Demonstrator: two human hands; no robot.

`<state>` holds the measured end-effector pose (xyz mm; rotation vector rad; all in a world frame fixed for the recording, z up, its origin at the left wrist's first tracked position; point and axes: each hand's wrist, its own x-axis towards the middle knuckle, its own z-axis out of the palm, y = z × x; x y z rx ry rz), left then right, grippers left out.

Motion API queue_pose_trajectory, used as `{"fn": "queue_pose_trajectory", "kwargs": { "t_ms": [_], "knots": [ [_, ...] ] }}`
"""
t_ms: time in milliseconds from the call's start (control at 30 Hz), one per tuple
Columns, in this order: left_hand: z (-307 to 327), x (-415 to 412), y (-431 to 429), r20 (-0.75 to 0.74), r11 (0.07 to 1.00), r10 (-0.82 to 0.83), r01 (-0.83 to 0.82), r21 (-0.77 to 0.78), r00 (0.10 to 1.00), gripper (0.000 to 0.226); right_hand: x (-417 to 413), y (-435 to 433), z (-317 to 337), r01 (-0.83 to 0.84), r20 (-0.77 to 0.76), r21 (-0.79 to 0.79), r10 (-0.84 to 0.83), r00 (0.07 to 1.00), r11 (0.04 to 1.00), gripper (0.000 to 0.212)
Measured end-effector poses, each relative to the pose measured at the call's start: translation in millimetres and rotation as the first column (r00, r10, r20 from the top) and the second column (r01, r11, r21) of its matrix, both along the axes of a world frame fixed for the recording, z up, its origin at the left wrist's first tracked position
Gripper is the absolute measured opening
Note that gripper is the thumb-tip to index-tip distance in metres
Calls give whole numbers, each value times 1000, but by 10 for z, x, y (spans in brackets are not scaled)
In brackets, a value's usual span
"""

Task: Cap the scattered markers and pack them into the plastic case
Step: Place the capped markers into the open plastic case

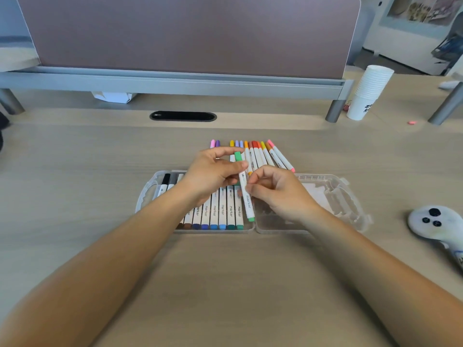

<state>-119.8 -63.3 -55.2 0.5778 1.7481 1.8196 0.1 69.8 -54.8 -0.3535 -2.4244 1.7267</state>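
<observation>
Nearby | green marker (247, 202) over case (350, 196) | loose markers (261, 155) behind | cups (369, 91), controller (429, 221) right

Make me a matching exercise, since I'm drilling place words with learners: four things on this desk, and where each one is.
1. green marker
2. cups
3. white controller
4. loose markers

a. right of the case
b. held by the left hand and right hand
c. behind the case
d. far back, beside a grey leg

Pairs: 1-b, 2-d, 3-a, 4-c
</observation>
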Motion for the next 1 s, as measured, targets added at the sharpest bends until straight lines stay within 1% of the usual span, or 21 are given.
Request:
{"fn": "queue_pose_trajectory", "kwargs": {
  "t_ms": [67,100,167,233,300,400,433,567,667,700,733,800,867,900,933,967,1000],
  "knots": [
    [-46,-18,-3,-165,991,6,-27,-129,986,43,40,65,-73,-26,-91,208,46,995,978,10],
    [-73,-16,2,-263,976,-6,-51,-210,965,46,58,105,-119,-33,-131,322,79,988,946,13],
    [-122,18,22,-430,932,-48,-115,-344,901,49,91,170,-219,-40,-205,534,175,963,844,19],
    [-159,44,41,-533,905,-92,-153,-397,841,51,121,195,-298,-42,-235,655,256,938,755,24],
    [-183,40,36,-613,891,-150,-163,-425,776,44,129,192,-318,-60,-208,695,281,937,716,28],
    [-248,23,20,-731,863,-261,-188,-470,631,31,102,185,-338,-87,-145,723,274,951,685,30],
    [-276,21,21,-752,862,-276,-192,-469,598,28,98,185,-339,-90,-127,726,262,957,682,30],
    [-355,1,19,-782,877,-255,-204,-435,569,23,106,171,-321,-86,-103,728,233,967,681,31],
    [-385,6,29,-807,878,-248,-227,-421,536,22,99,146,-301,-112,-53,782,244,968,614,35],
    [-380,15,33,-806,875,-250,-232,-425,536,22,99,147,-300,-124,-28,785,236,971,607,35],
    [-378,26,34,-806,867,-251,-245,-433,536,23,101,153,-305,-134,-11,777,226,974,615,34],
    [-365,56,10,-827,836,-244,-321,-444,507,27,108,171,-314,-134,-22,749,226,974,649,33],
    [-331,80,-56,-857,766,-230,-458,-451,461,36,103,167,-312,-121,-49,729,228,972,674,32],
    [-308,74,-110,-856,699,-234,-532,-478,462,44,80,156,-296,-113,-61,720,224,973,684,31],
    [-286,67,-173,-834,605,-258,-591,-533,488,53,52,137,-270,-101,-65,715,210,975,692,29],
    [-267,57,-246,-790,496,-294,-621,-607,538,64,26,96,-235,-99,-53,716,195,979,691,28],
    [-261,50,-321,-732,397,-319,-616,-680,602,74,-1,37,-194,-115,-18,722,186,982,682,31]
  ]
}}
